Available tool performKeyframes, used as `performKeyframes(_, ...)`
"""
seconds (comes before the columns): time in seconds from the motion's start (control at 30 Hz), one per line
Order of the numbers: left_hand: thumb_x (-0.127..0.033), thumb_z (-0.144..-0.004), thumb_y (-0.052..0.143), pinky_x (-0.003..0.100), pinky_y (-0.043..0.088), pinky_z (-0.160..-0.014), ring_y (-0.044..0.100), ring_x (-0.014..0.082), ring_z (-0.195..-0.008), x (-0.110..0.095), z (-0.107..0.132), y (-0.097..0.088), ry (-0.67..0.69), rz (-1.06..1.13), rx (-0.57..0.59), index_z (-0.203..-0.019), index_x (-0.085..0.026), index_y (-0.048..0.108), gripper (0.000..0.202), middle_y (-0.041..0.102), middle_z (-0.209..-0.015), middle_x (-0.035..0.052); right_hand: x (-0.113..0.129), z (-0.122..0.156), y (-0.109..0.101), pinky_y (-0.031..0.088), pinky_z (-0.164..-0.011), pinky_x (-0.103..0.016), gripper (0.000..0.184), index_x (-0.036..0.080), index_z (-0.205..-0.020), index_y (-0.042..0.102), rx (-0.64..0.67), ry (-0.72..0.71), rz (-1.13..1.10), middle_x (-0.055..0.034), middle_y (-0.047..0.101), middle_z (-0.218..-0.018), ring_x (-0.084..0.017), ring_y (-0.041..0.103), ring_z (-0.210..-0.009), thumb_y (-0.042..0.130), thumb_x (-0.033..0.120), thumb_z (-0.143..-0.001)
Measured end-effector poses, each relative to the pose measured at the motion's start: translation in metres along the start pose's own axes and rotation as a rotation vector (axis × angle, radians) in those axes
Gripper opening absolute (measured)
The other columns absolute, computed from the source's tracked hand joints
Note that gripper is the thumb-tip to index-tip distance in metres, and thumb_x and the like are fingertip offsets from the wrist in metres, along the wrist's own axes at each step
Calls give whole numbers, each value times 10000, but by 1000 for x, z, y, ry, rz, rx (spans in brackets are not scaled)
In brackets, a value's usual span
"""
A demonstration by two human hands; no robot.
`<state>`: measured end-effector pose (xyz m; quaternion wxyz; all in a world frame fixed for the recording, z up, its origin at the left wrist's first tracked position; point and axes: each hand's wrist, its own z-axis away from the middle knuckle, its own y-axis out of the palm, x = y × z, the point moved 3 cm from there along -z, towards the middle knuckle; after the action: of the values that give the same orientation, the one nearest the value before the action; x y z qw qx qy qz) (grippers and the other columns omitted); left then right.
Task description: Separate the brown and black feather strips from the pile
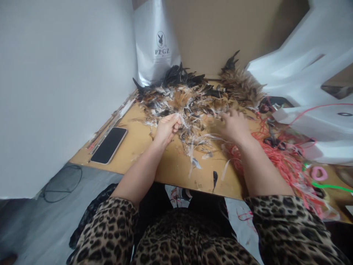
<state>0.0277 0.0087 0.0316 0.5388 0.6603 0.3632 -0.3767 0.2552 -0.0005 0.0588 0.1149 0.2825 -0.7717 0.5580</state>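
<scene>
My left hand (167,129) is closed in a pinch on a small bunch of brown feathers (180,101), gripped at the pale stem end. Its tips fan out away from me over a loose pile of brown, white and black feathers (157,99). My right hand (234,125) reaches over the pile's right side, fingers bent and slightly blurred. Whether those fingertips hold a feather cannot be made out. Loose white quills and fluff (201,141) lie on the table between my hands.
A phone (109,145) lies at the table's left. Behind the pile stand a silver bag (157,44) and a brown feather bundle (242,86). Tangled red ribbon (278,158) covers the right side, near a pink ring (319,173) and white bags (300,66). A white panel (63,81) rises on the left.
</scene>
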Motion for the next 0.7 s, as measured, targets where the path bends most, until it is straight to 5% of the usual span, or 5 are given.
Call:
performKeyframes(0.1, -353, -725, 595, 151, 227, -366, 333, 11, -367, 3, 4, 5, 1, -133, 51, -578, -119, 544, 282, 439, -455, -36, 18, 5, -4, 471, -706, -363, 460, 198, -1068, 597, -113, 2, -235, -109, 559, -1097, -210, 575, -836, 617, 429, -671)
performKeyframes(0.23, -388, -738, 568, 155, 256, -371, 360, 25, -356, 10, 9, 12, 6, -286, 112, -589, -126, 553, 302, 449, -421, -34, 54, 14, 27, 399, -424, -217, 449, 166, -1005, 610, 218, 170, -789, -44, 632, -756, -79, 490, -471, 627, 458, -665)
performKeyframes(0.37, -361, -732, 572, 162, 281, -368, 383, 34, -354, 11, 10, 15, 25, -376, 133, -624, -125, 575, 260, 482, -430, -31, 66, 19, 58, 285, -326, -166, 381, 143, -801, 633, 399, 257, -1016, -27, 631, -685, -28, 400, -385, 641, 486, -635)
performKeyframes(0.53, -295, -740, 554, 167, 292, -360, 384, 35, -335, 9, 11, 17, 0, -469, 85, -578, -120, 564, 240, 482, -414, -26, 52, 17, 69, 274, -345, -175, 341, 142, -712, 599, 256, 292, -900, 0, 565, -584, -39, 404, -380, 617, 477, -656)
performKeyframes(0.7, -246, -743, 527, 160, 279, -352, 385, 36, -326, 13, 10, 15, -75, -522, 41, -582, -120, 572, 209, 488, -416, -25, 58, 19, 58, 356, -511, -237, 281, 163, -727, 612, 74, 20, -530, -21, 579, -613, -104, 475, -516, 489, 409, -782)
